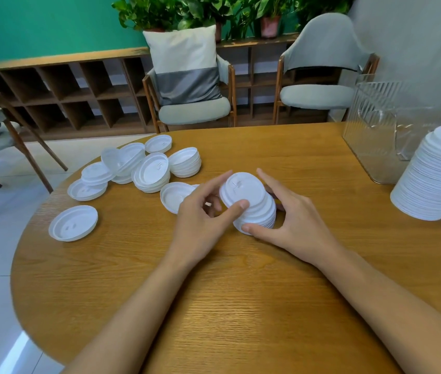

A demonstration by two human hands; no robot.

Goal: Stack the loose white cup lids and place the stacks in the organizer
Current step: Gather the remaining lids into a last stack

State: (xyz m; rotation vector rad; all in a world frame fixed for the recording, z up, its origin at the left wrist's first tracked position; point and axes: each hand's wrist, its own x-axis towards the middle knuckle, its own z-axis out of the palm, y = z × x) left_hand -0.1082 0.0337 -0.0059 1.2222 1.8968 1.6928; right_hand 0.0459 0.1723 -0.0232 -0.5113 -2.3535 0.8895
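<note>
On my feed the round wooden table [241, 306] fills the lower half of the frame, both forearms reaching in from the bottom edge. Upper right, I've got the clear ribbed organizer [376, 122] standing on the table's far side; I can't tell what's inside it. Right in front of it, at the right edge of the frame, a tall stack [430, 179] of white lids leans a little to the left.

Left of centre, I see the loose lids [144, 168] in a jumble, some nested in short piles, some lying alone, overlapping one another.

Dead centre now: my right hand [295, 220] wraps the small stack [254, 209], thumb at its near base, index finger along the far side. The stack rests on the table, tilted to the left. My left hand [200, 220] pinches the top lid [242, 188], thumb tip on the near rim, index finger on the left rim; that lid sits askew on the rest.

One single lid [73, 223] lies apart at the left, near the table's edge.
</note>
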